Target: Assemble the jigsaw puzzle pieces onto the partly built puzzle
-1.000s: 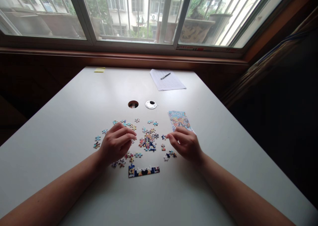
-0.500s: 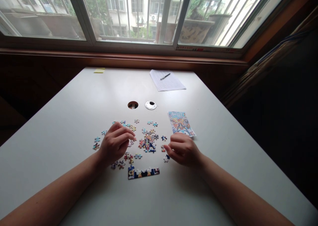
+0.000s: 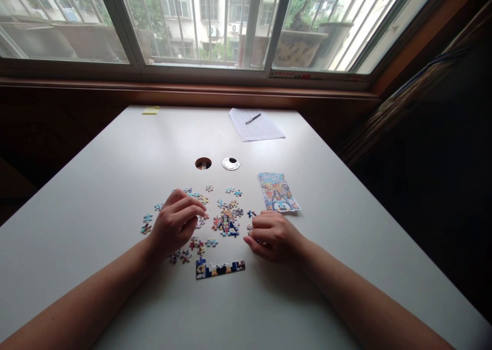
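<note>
While low over puzzle pcs, L hand & R hand: fingers curled, grip unclear.

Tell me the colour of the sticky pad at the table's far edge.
Yellow: the sticky pad shows best in the head view.

Just beyond the knuckles of my right hand lies a picture card. Across its top runs a title in big blue letters that looks like "Bluey", though the letters are too small for me to be sure. Nothing else on the card can be read. Far ahead of my fingers, toward the table's far edge, a sheet of paper carries rows of fine print, too small to read. Farther still, on the window frame, a red-and-white strip bears marks I cannot make out.
</note>
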Demonstrator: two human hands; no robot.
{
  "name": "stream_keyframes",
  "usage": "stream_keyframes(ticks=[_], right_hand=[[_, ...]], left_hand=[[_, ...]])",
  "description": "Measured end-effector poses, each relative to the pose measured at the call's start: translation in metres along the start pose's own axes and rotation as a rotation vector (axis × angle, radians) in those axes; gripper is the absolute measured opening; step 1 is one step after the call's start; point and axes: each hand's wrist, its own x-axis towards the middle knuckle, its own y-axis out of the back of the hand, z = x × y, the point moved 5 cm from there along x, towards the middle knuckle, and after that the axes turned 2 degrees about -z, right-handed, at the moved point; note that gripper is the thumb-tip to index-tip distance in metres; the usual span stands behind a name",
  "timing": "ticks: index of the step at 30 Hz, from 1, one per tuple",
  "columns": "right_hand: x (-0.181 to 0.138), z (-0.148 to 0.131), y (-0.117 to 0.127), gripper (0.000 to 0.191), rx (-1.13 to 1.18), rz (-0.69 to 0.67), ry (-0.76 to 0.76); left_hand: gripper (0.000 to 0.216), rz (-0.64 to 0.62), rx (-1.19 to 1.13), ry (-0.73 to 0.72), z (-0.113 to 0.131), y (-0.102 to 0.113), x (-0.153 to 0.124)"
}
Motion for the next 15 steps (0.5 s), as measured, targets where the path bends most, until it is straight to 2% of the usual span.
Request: stream_keyframes(ticks=[15], right_hand=[[-0.0002,0.0015,-0.0006,0.038,0.054,-0.017,-0.018]], left_hand=[[0.023,0.009,-0.005,-0.011,-0.0037,-0.0017,0.0007]])
